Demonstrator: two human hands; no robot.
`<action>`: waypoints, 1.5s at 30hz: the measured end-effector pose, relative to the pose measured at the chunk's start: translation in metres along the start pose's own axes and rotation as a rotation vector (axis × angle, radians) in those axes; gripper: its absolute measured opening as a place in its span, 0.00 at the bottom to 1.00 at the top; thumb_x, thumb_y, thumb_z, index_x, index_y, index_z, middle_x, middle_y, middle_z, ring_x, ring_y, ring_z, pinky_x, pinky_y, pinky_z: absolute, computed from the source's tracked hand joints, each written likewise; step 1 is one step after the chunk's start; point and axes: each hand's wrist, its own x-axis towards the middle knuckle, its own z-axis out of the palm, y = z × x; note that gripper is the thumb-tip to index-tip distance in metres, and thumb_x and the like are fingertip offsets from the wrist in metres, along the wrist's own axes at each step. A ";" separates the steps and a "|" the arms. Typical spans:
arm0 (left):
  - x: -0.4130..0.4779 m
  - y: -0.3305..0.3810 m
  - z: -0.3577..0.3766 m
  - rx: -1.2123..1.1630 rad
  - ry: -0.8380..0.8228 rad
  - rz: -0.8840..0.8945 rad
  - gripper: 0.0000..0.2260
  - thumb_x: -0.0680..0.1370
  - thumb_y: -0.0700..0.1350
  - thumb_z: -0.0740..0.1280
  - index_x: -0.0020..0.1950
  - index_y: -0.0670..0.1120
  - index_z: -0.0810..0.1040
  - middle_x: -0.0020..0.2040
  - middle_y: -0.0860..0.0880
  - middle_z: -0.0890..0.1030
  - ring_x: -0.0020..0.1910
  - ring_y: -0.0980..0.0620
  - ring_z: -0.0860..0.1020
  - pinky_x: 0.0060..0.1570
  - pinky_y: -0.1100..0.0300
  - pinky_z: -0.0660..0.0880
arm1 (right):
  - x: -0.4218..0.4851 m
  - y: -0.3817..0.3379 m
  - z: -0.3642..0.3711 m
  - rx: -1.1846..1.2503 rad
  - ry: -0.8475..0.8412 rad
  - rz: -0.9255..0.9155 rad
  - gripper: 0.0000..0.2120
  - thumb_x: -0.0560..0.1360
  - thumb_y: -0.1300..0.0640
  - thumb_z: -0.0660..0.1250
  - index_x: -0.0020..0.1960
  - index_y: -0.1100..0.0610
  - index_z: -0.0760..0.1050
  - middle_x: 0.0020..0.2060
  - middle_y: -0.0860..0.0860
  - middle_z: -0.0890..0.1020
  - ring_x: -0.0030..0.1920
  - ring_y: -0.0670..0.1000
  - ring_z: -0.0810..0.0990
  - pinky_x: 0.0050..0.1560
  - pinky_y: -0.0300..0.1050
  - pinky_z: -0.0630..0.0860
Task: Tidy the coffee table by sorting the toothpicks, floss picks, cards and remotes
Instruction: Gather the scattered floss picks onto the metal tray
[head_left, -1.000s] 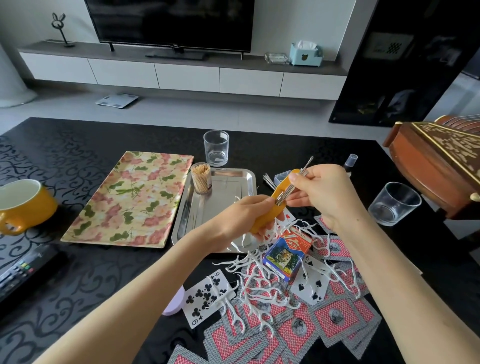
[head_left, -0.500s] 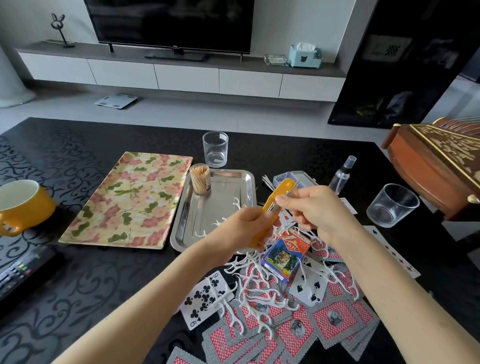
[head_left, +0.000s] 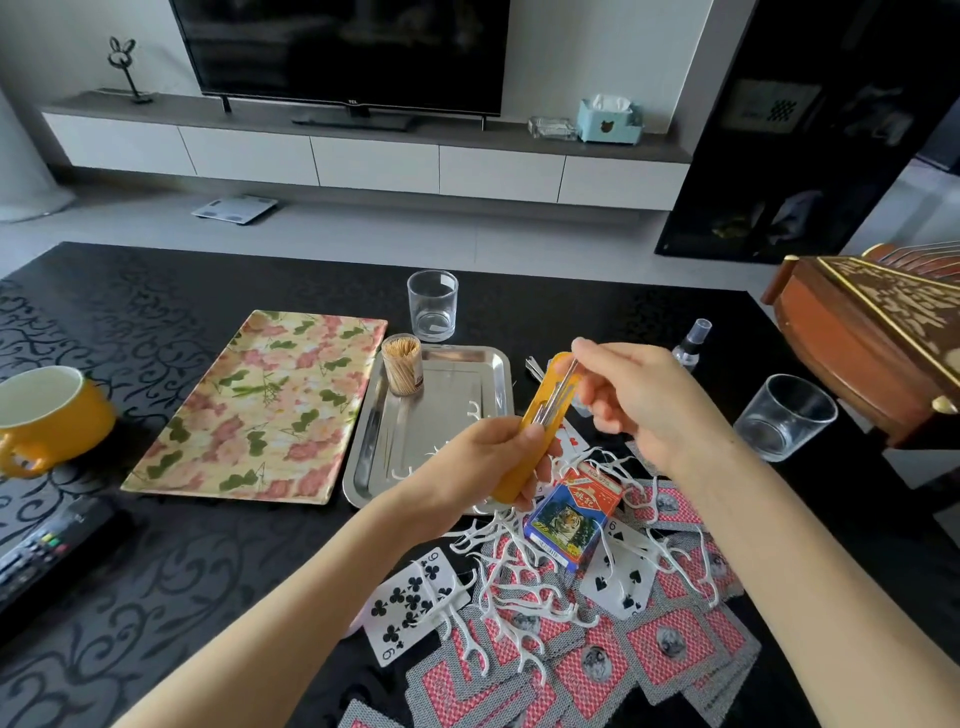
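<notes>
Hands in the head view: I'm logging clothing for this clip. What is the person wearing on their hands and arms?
Nothing that shows. The left hand and right hand are bare: no gloves, no rings in view. The left forearm and right forearm are bare too: no sleeve, watch or bracelet up to the frame's edge.

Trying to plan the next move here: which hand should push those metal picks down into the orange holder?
Likely the right hand: it pinches the metal picks at the top of the orange holder, so it can slide them in. The left hand grips the holder's lower half, steadying it.
</notes>
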 end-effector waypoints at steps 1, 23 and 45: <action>-0.001 0.000 0.000 -0.030 -0.004 -0.001 0.15 0.82 0.47 0.55 0.54 0.36 0.74 0.35 0.49 0.76 0.32 0.54 0.74 0.33 0.63 0.73 | 0.000 0.000 0.000 -0.015 -0.023 -0.013 0.13 0.78 0.54 0.64 0.41 0.60 0.81 0.27 0.52 0.73 0.26 0.45 0.67 0.24 0.37 0.63; -0.004 0.002 -0.013 -0.238 -0.008 -0.052 0.10 0.80 0.42 0.59 0.54 0.37 0.76 0.40 0.45 0.80 0.35 0.53 0.78 0.37 0.63 0.78 | -0.019 0.016 0.003 -0.346 0.117 -0.524 0.07 0.76 0.62 0.65 0.50 0.53 0.78 0.34 0.48 0.80 0.33 0.42 0.78 0.35 0.31 0.73; -0.009 -0.001 -0.008 -0.216 0.017 -0.143 0.13 0.81 0.46 0.57 0.52 0.38 0.75 0.37 0.44 0.79 0.32 0.54 0.77 0.29 0.67 0.73 | -0.022 0.071 0.022 -0.975 -0.045 -0.944 0.11 0.71 0.72 0.66 0.53 0.68 0.78 0.47 0.55 0.76 0.42 0.48 0.72 0.38 0.37 0.73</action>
